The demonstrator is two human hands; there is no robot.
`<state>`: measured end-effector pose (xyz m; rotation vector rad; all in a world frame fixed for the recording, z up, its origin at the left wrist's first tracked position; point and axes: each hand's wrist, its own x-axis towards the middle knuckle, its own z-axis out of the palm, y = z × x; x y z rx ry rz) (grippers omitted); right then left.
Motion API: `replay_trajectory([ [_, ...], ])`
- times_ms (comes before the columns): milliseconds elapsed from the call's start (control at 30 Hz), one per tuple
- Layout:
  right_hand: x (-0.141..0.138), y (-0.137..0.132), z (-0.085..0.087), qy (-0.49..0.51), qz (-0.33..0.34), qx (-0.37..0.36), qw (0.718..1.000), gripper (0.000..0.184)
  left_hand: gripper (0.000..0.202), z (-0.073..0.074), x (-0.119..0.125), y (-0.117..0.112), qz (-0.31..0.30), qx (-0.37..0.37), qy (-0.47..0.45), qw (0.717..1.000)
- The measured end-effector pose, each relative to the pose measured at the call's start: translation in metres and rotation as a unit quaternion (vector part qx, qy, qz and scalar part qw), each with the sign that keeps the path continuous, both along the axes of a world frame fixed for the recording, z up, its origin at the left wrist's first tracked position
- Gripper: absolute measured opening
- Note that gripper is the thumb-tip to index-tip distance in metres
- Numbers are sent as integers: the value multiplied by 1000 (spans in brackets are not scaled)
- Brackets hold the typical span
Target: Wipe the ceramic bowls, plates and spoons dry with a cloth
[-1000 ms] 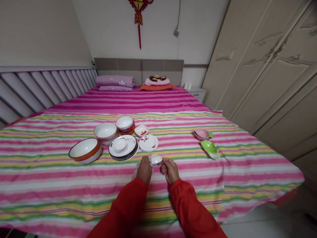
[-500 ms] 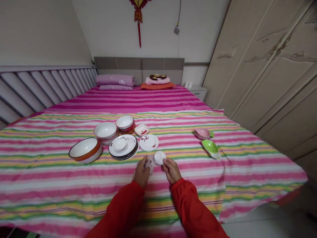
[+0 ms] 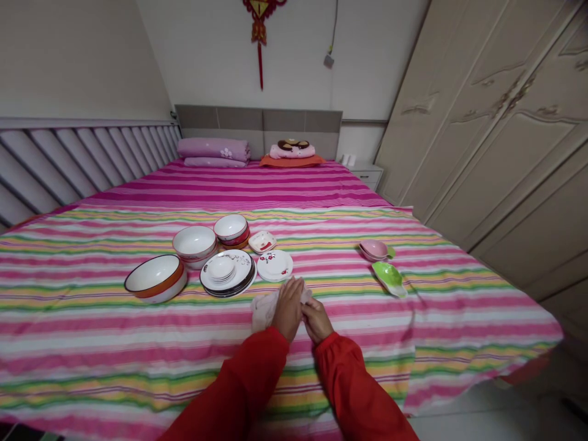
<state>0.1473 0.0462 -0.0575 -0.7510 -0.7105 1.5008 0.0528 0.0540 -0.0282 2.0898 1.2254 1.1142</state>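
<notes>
Room: a bedroom with a cream wardrobe (image 3: 496, 122) on the right and a red knot ornament (image 3: 260, 24) on the far wall.
Surface: a wide bed (image 3: 413, 318) under a sheet striped pink, green and yellow, with pillows (image 3: 214, 150) at the far end.
Left hand (image 3: 288, 306): laid on top of a pale cloth (image 3: 263, 311), fingers stretched forward and pressed together. Whether it grips anything underneath cannot be told.
Right hand (image 3: 316, 320): just beside the left and touching it, knuckles bent, fingertips hidden under the left hand. Its grip cannot be told.
Cloth: bunched on the sheet near the bed's front edge, spilling out to the left of the left hand.
Sleeves: both red.
Beyond the hands: a small flowered plate (image 3: 274, 265), a stack of plates (image 3: 228, 272) and a little square dish (image 3: 262, 242).
Further left: an orange-rimmed bowl (image 3: 155, 278), a white bowl (image 3: 195, 242) and stacked bowls (image 3: 231, 229).
Off to the right: a pink dish (image 3: 374, 248) and a green dish (image 3: 388, 274), close together and well apart from the rest.
</notes>
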Motion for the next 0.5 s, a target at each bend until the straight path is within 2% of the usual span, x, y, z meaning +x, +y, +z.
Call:
replay_trajectory([
  [133, 3, 0, 2, -14, 19, -18, 1000, 19, 34, 13, -9, 19, 57, -57, -63, 995],
  [267, 5, -1, 5, 24, 6, -23, 999, 22, 39, 8, -17, 12, 108, -92, -83, 986],
  [367, 5, -1, 8, 49, -4, -30, 998, 22, 41, -6, -15, -9, 83, -55, -74, 992],
  [500, 5, -1, 9, 53, -6, -45, 998, 24, 58, -20, -9, -27, 44, 35, -23, 998],
])
